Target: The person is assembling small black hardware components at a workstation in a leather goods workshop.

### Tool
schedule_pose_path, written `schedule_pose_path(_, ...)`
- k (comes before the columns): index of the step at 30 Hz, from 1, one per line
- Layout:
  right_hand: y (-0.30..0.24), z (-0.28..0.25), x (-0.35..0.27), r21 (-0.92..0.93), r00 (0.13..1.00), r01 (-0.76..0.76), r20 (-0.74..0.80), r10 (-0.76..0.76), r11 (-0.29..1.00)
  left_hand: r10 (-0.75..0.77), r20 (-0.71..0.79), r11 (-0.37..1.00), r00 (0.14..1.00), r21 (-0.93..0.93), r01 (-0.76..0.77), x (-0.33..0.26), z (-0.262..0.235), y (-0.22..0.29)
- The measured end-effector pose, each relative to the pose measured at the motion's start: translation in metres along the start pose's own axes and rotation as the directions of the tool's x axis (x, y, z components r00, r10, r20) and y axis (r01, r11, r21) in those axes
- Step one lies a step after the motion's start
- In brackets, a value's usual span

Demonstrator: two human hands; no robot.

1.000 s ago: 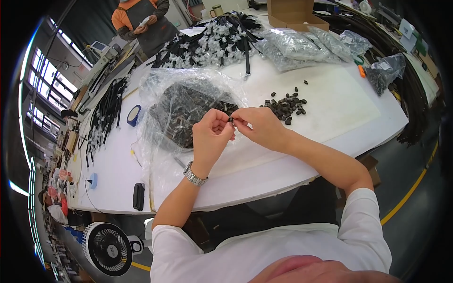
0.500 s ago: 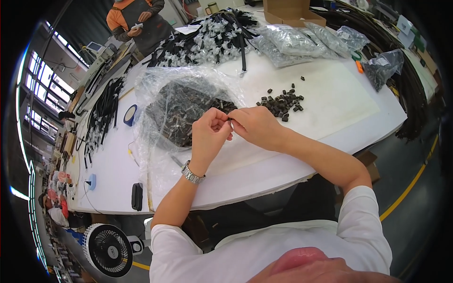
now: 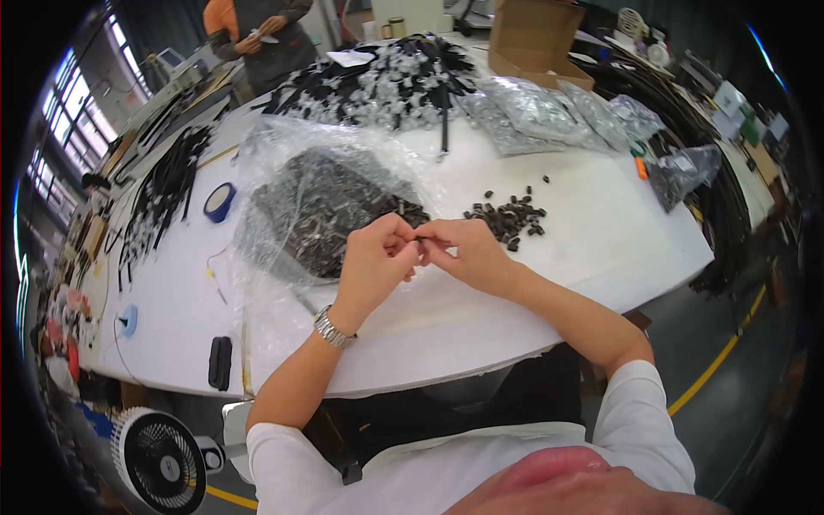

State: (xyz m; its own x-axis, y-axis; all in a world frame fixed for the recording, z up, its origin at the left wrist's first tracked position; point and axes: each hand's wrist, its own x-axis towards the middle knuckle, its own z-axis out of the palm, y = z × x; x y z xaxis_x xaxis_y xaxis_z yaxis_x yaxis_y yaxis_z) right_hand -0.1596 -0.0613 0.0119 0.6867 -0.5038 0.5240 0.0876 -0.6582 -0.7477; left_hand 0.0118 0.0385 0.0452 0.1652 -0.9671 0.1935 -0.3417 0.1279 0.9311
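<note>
Both hands meet over the near part of the white table, fingertips pinched around one small dark piece [image 3: 419, 241]. My left hand [image 3: 376, 256], with a metal watch [image 3: 333, 328] on its wrist, grips it from the left. From the right, my right hand [image 3: 470, 255] pinches the same piece; the fingers hide most of it. Just beyond the left hand lies a large clear plastic bag [image 3: 283, 206] full of small dark pieces, some showing at its mouth. A loose pile of small dark pieces [image 3: 512, 215] is spread beyond my right hand.
At the far side lie a heap of black straps with clear fittings [image 3: 378, 86], filled clear bags [image 3: 532, 107] and an open cardboard box [image 3: 536, 43]. Left are a tape roll [image 3: 220, 202], more black straps [image 3: 163, 176] and a black case [image 3: 220, 362]. A fan [image 3: 163, 459] stands below.
My view has shifted, so the table and its things sit lower and mostly further left. Both hands stay together at the small piece, with the fingers slightly rearranged.
</note>
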Motion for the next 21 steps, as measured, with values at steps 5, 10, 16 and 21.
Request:
schedule_pose_path(5, 0.0, -0.017, -0.001, 0.166, 0.999, -0.048, -0.008, 0.05, 0.985, -0.036, 0.078, 0.991, 0.996, -0.129, 0.046, 0.016, 0.001, 0.005)
schedule_pose_path(10, -0.003, -0.023, -0.005, 0.228, 0.996, -0.088, -0.011, 0.093, 0.97, -0.052, 0.13, 0.973, 0.99, -0.215, 0.08, 0.02, 0.002, 0.006)
schedule_pose_path(16, -0.001, -0.023, -0.003, 0.001, 0.991, -0.124, 0.048, 0.124, 0.992, -0.088, 0.137, 0.976, 0.987, -0.188, 0.113, 0.017, 0.005, 0.0)
schedule_pose_path(21, 0.006, -0.016, -0.007, -0.177, 0.998, -0.038, -0.065, 0.027, 0.983, -0.02, -0.012, 0.996, 1.0, -0.082, 0.019, 0.011, 0.02, 0.005)
